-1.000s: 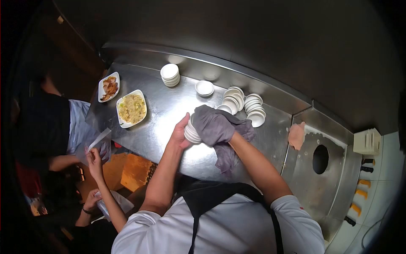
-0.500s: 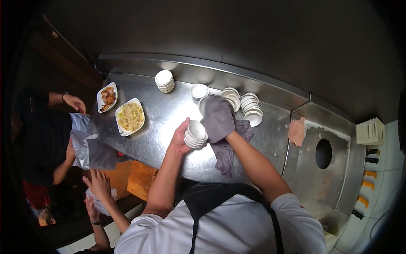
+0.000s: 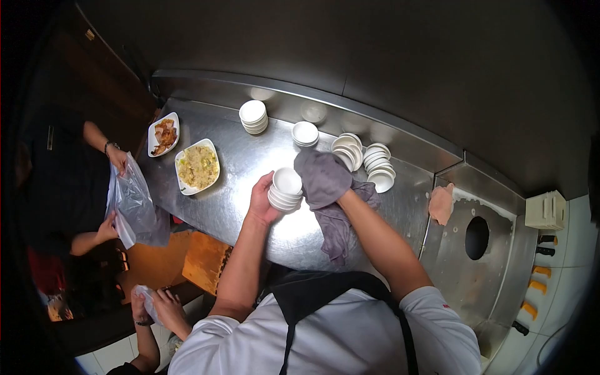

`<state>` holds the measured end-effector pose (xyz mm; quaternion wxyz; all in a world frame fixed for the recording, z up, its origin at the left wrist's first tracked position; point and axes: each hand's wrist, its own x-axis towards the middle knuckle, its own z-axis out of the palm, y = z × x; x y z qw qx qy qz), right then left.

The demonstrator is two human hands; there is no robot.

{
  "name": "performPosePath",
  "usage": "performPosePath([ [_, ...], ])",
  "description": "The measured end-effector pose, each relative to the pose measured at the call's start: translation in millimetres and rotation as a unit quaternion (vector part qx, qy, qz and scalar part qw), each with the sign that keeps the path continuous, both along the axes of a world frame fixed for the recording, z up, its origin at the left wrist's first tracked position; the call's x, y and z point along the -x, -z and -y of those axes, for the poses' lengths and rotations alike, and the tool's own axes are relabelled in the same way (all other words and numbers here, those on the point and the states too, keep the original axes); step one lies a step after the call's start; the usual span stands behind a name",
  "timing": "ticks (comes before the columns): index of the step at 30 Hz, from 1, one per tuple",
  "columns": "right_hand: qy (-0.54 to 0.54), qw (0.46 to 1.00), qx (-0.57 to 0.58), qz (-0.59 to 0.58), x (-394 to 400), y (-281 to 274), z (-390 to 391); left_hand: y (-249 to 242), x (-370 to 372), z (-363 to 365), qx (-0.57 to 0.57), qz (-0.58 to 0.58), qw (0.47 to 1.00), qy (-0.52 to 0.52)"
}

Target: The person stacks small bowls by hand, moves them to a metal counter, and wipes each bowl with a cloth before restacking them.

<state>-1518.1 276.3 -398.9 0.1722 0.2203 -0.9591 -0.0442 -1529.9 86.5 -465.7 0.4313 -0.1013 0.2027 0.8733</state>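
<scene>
A short stack of small white bowls (image 3: 286, 190) rests in my left hand (image 3: 261, 199), whose fingers curl around its left side. The bowls are tilted a little above the counter. My right hand (image 3: 342, 199) is mostly hidden in a grey cloth (image 3: 324, 179), which wraps over it and touches or nearly touches the right edge of the stack. One end of this cloth hangs down toward the counter's near side. Behind my hands stand another small bowl stack (image 3: 305, 132) and two leaning groups of bowls, one in the middle (image 3: 347, 150) and one farther right (image 3: 379, 164).
A taller bowl stack (image 3: 253, 115), a dish of fried rice (image 3: 198, 167) and a dish of browned food (image 3: 164, 136) occupy the steel counter's left. A pink cloth (image 3: 441, 204) lies by the holed basin (image 3: 478, 237). Co-workers handle plastic bags (image 3: 139, 203) at left.
The bowl rim showing beside the grey cloth is no longer visible there. My right hand and cloth have come closer to the stack. The co-workers' hands and bags at left have shifted.
</scene>
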Motion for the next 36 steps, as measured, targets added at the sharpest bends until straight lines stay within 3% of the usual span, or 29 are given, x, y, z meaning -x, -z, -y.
performPosePath([
  [1, -0.056, 0.998, -0.016, -0.003, -6, -7, 1, -4, 1, -2, -0.010, -0.007, 1.000, 0.011],
  [3, -0.214, 0.966, 0.111, 0.094, -11, -6, -3, -11, 0, -13, 0.070, -0.009, 0.997, 0.021],
  [4, -0.222, 0.955, 0.184, 0.069, -11, 23, -2, -4, 1, -17, 0.087, -0.009, 0.996, 0.033],
  [7, -0.167, 0.961, 0.187, 0.119, -19, 48, -13, -5, 0, -28, 0.092, -0.035, 0.991, 0.092],
  [10, -0.075, 0.964, 0.252, 0.043, -13, 76, -15, -27, -4, -33, 0.071, -0.042, 0.992, 0.092],
  [13, 0.012, 0.969, 0.241, -0.044, -9, 85, -23, -21, 0, -27, 0.066, -0.047, 0.995, 0.059],
  [15, 0.038, 0.982, 0.187, 0.008, -2, 76, -25, -4, 3, -16, 0.048, -0.004, 0.999, 0.021],
  [17, 0.032, 0.981, 0.084, 0.171, 13, 54, -29, -7, 2, -12, 0.021, 0.001, 1.000, 0.002],
  [20, 0.057, 0.987, 0.057, 0.136, 32, 50, -22, -9, 2, -9, 0.049, -0.001, 0.999, -0.024],
  [24, 0.145, 0.953, 0.198, 0.175, 52, 47, -19, -7, 2, -5, 0.034, 0.021, 0.998, -0.040],
  [27, 0.151, 0.964, 0.170, 0.135, 30, 23, -8, -1, 6, 3, 0.025, 0.003, 0.999, -0.031],
  [30, -0.057, 0.965, 0.213, 0.141, 4, 12, -1, 2, 9, 7, -0.016, 0.012, 1.000, 0.016],
  [31, -0.126, 0.955, 0.226, 0.142, -4, 11, 0, 0, 8, -1, 0.018, 0.013, 1.000, 0.008],
  [33, -0.153, 0.967, 0.151, 0.137, -13, 12, 12, -11, 6, -25, 0.087, 0.014, 0.996, -0.004],
  [34, -0.115, 0.968, 0.221, 0.018, -9, 63, 11, -15, 6, -27, 0.066, 0.039, 0.997, 0.008],
  [36, -0.027, 0.969, 0.232, 0.082, -29, 41, 0, -24, 0, -33, 0.059, 0.030, 0.997, 0.031],
])
